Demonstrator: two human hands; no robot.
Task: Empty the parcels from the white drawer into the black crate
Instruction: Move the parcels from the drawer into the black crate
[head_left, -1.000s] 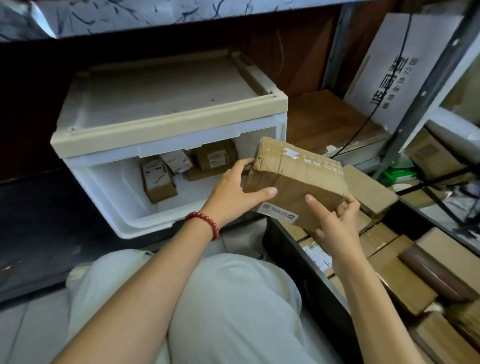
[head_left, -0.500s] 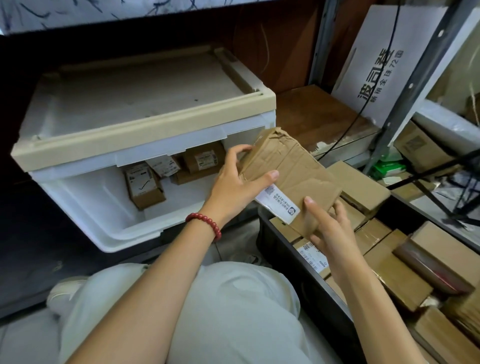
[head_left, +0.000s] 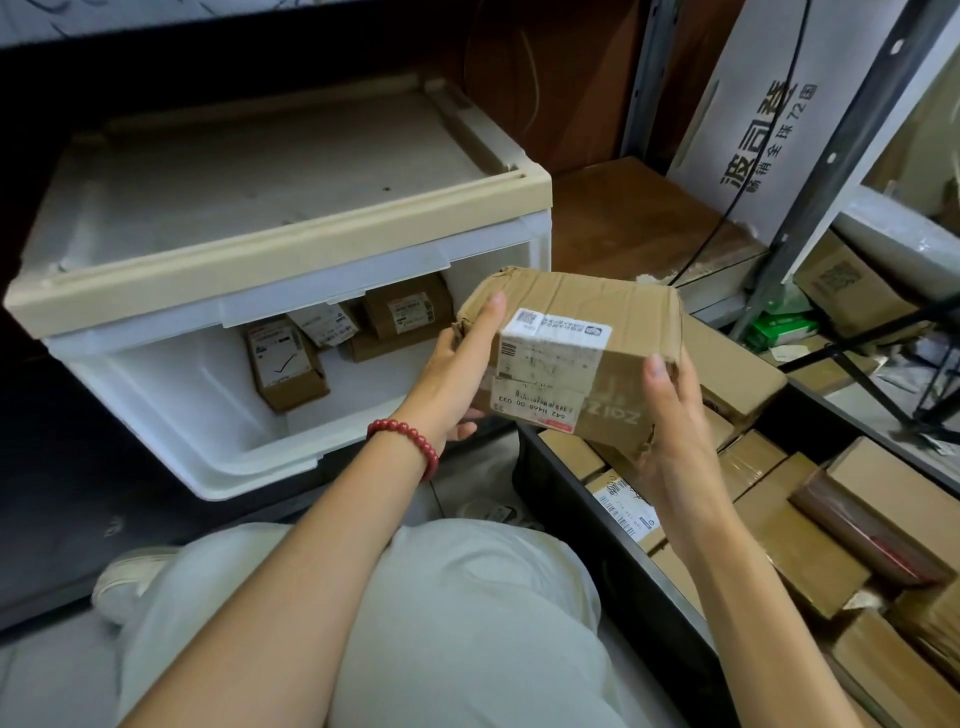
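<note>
I hold a brown cardboard parcel (head_left: 597, 322) with white shipping labels in both hands, above the near left corner of the black crate (head_left: 582, 514). My left hand (head_left: 457, 374), with a red bead bracelet at the wrist, grips its left end. My right hand (head_left: 670, 431) grips its right end from below. The white drawer (head_left: 171, 410) stands pulled out at the left. Three small labelled parcels (head_left: 285, 364) lie at its back. The crate at the right holds several brown parcels (head_left: 800, 540).
The drawer unit has a beige top frame (head_left: 260, 260). A grey metal shelf post (head_left: 831, 171) and a white printed carton (head_left: 769, 119) stand behind the crate. More boxes sit on the shelf at right (head_left: 852, 291). My knees in pale trousers (head_left: 441, 623) fill the foreground.
The parcel has been turned in my hands so its labelled side faces up, and it has shifted slightly right over the crate's corner. Both hands stay on it.
</note>
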